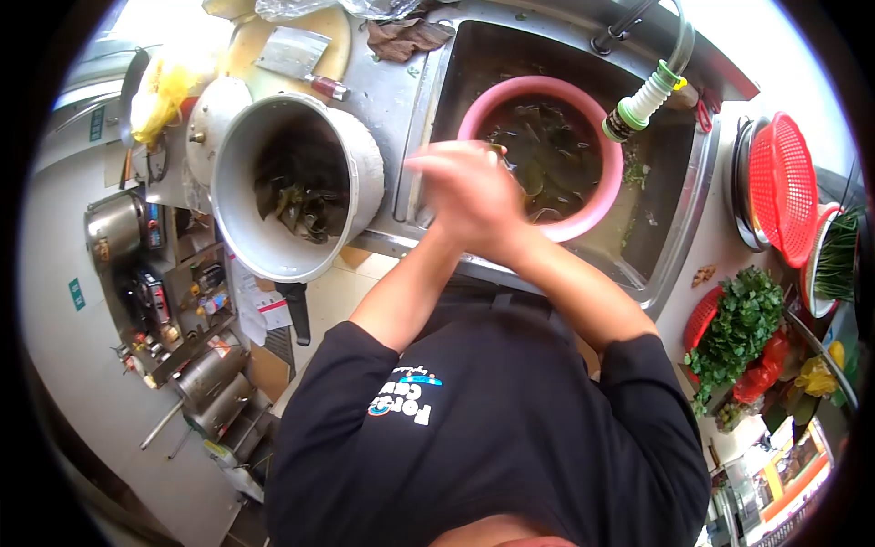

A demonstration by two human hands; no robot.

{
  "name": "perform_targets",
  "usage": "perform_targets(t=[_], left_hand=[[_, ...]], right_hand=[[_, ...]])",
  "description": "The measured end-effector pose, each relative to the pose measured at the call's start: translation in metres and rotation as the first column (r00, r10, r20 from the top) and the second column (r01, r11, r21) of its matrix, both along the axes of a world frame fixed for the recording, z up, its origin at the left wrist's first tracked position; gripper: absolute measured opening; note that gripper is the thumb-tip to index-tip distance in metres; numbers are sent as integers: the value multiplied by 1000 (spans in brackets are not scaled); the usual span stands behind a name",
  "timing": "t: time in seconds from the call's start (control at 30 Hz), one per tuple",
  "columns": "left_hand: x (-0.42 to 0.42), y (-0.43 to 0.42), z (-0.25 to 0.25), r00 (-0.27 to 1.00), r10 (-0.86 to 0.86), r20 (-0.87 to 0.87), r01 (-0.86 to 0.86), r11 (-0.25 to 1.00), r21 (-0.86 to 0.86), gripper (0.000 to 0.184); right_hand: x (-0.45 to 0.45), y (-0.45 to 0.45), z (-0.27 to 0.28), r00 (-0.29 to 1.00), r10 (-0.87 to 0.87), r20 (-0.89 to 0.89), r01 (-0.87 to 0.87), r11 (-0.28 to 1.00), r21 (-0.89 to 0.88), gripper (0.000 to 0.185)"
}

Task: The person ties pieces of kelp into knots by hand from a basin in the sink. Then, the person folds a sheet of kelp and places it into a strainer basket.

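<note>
Most care is called for at the sink (679,196), over which the work is best kept so that drips are caught. The pot (367,169) is stood just beside it on the left and is best left close, its mouth unblocked, so that little is spilled between the two. The basin (613,173) is set inside the sink, and its dark water (583,173) is best stirred gently, since the rim could be slopped over. The left hand (448,187) and the right hand (499,214) are held together over the basin's near left rim; both are blurred, so whether anything is grasped, or whether the fingers are clenched or loose, cannot be told. Leaves (305,208), limp and dark, are found both in the pot and in the basin; they are best handled in small, loose bunches, as tearing seems likely if they are squeezed hard. By count, one sink, one pot, one basin, one board (339,50), one herb bunch (743,319), one lid (208,137), one cleaver (292,52) and one nozzle (643,100) are seen, along with two hands; the leaves are too tangled to be counted, though more than a few are plainly held in each vessel.
</note>
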State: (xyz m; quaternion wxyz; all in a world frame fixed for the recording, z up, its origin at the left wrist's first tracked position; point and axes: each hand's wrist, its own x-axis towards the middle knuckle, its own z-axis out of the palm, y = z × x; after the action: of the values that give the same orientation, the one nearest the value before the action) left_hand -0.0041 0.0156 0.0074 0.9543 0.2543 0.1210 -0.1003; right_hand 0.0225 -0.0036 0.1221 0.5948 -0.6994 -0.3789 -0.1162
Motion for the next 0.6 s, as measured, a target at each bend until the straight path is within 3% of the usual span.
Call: perform_targets(t=[0.07,0.1,0.17,0.23,0.27,0.3,0.37,0.43,0.5,0.53,0.57,0.6], left_hand=[[-2,11,26,990,-7,-144,37,979,202,18],[3,13,0,955,-28,-296,54,995,80,18],[8,14,8,944,-58,-324,68,997,20,19],[14,14,7,950,-78,-301,75,997,-21,19],[16,13,7,956,-91,-278,77,995,-60,19],[18,10,10,954,-110,-279,98,994,-57,19],[25,4,24,956,-90,-278,85,996,-28,20],[30,-2,36,953,-83,-290,90,996,10,20],[33,-4,39,968,-98,-229,103,995,10,20],[35,-5,40,969,-104,-225,110,994,12,20],[36,-5,41,973,-64,-224,78,995,57,20],[38,-5,43,975,-20,-220,43,994,100,20]], right_hand=[[-1,-73,-38,964,-261,-51,258,965,-50,37],[-4,-108,-57,917,-376,-133,351,920,-177,30],[-23,-162,-106,751,-426,-505,255,892,-374,25],[-43,-179,-134,734,-332,-592,73,906,-417,26],[-51,-179,-146,665,-240,-708,-14,943,-333,36],[-55,-172,-162,790,-266,-552,82,939,-334,47],[-49,-158,-147,717,-460,-524,239,868,-435,54],[-41,-152,-143,686,-477,-549,329,877,-351,43],[-35,-151,-143,601,-287,-746,86,951,-297,32],[-35,-150,-148,632,-317,-707,141,944,-297,19],[-34,-153,-149,633,-320,-705,146,944,-298,19],[-32,-159,-151,555,-256,-792,179,966,-187,17]])
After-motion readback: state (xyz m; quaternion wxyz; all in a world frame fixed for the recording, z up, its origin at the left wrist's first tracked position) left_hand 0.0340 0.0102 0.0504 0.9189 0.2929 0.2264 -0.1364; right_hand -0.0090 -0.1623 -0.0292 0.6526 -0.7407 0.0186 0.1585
